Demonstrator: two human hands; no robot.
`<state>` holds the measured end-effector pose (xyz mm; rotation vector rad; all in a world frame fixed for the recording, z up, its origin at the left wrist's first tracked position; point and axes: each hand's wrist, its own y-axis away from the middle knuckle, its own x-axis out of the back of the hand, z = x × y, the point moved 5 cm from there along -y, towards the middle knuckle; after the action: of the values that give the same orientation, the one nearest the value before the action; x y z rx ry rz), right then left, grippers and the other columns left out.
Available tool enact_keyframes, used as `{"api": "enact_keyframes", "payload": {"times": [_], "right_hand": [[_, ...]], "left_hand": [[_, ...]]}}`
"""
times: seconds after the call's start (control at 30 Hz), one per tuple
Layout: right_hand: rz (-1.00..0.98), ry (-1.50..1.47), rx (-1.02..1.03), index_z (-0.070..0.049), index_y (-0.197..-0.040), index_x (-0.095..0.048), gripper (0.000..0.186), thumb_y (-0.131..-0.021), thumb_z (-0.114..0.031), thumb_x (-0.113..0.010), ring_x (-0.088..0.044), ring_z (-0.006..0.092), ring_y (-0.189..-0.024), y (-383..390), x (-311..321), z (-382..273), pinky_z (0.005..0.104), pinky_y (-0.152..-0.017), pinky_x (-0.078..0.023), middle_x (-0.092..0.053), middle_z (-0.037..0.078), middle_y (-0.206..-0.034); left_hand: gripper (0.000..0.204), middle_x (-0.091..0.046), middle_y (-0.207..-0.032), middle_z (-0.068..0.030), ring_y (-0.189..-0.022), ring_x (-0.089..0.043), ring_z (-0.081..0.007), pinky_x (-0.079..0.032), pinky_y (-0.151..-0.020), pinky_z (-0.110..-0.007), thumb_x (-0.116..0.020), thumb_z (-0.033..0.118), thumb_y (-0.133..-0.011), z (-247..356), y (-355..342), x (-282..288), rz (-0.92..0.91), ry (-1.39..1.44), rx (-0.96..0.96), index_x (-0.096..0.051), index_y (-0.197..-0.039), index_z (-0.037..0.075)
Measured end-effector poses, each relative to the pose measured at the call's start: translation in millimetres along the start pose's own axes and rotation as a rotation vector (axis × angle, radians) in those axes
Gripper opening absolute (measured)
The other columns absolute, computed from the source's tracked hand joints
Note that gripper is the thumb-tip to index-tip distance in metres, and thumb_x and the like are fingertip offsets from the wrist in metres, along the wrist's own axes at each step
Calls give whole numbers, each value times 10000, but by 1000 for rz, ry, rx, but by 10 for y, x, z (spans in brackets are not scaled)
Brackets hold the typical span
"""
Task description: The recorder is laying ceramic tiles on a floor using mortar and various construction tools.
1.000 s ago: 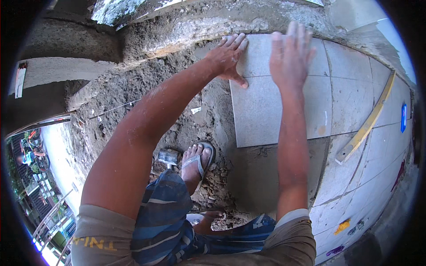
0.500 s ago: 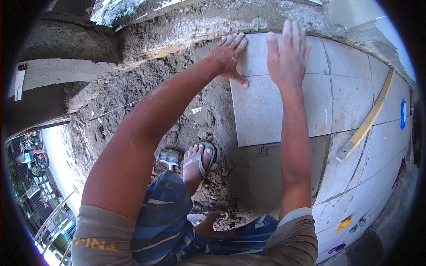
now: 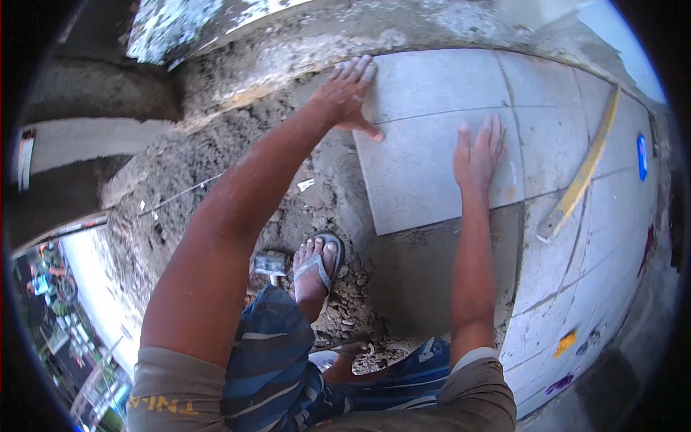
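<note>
Two pale grey floor tiles lie side by side at the wall: a far tile (image 3: 435, 79) and a near tile (image 3: 417, 173), with a thin joint between them. My left hand (image 3: 349, 97) rests at their left edges, fingers stretched out toward the wall and thumb on the near tile. On the right part of that near tile, my right hand (image 3: 479, 155) lies with its fingers extended. Neither hand grasps anything. Smooth wet mortar (image 3: 432, 281) spreads below the near tile, beside my right forearm.
Laid tiles (image 3: 536, 281) continue to the right, bearing a yellow straightedge (image 3: 581, 180), a blue object (image 3: 642, 157) and an orange scrap (image 3: 565, 343). A mallet (image 3: 271, 263) lies beside my sandalled foot (image 3: 314, 270). Rough mortar (image 3: 266, 144) and a thin line (image 3: 180, 194) are on the left.
My right hand has come down and nearer, from above the far tile onto the near tile. My left hand keeps its place at the tile edges. The view has shifted slightly.
</note>
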<state>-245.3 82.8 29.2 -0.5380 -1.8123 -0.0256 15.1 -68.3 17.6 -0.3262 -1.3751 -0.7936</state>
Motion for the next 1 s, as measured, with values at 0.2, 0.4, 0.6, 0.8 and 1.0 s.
{"api": "enact_keyframes", "payload": {"times": [0.2, 0.4, 0.6, 0.8, 1.0], "right_hand": [[-125, 165, -252, 9, -1596, -347, 845, -1004, -553, -562, -207, 424, -1577, 468, 77, 730, 589, -1270, -134, -306, 267, -1661], [-79, 56, -268, 16, -1557, -419, 830, -977, -536, -636, -301, 450, -1528, 605, 368, 914, 550, -1249, -246, -385, 270, -1617], [164, 357, -614, 38, -1516, -467, 888, -930, -602, -656, -391, 490, -1465, 662, 1121, 2102, 562, -1218, -308, -442, 326, -1555], [-112, 341, -856, 45, -1325, -650, 734, -895, -547, -704, -608, 463, -1264, 610, 1314, 3148, 505, -1087, -461, -639, 317, -1333], [-75, -221, -893, 44, -1153, -727, 507, -891, -389, -721, -752, 368, -973, 704, 924, 2766, 458, -843, -566, -761, 235, -1005]], "left_hand": [[1550, -97, -1741, -209, -1610, -107, -389, -143, -1314, -499, -825, 836, -562, -126, 11, -22, 49, 63, -34, -113, -1663, 8], [845, -419, -1623, -170, -1519, -362, -387, -318, -1249, -503, -707, 647, -893, -327, 546, -2, 324, 299, -47, -534, -1477, 61], [327, -597, -1436, -119, -1333, -551, -337, -443, -1121, -496, -780, 372, -903, -314, 1453, -70, 339, 115, 3, -743, -1084, 103], [267, -691, -1226, -140, -1192, -637, -321, -483, -1044, -468, -775, 308, -929, -651, 1588, -9, 526, 319, 110, -718, -1043, 73], [406, -679, -1266, -187, -1227, -630, -357, -479, -1060, -461, -731, 352, -983, -645, 1673, 196, 556, 427, 268, -664, -1210, 21]]}}
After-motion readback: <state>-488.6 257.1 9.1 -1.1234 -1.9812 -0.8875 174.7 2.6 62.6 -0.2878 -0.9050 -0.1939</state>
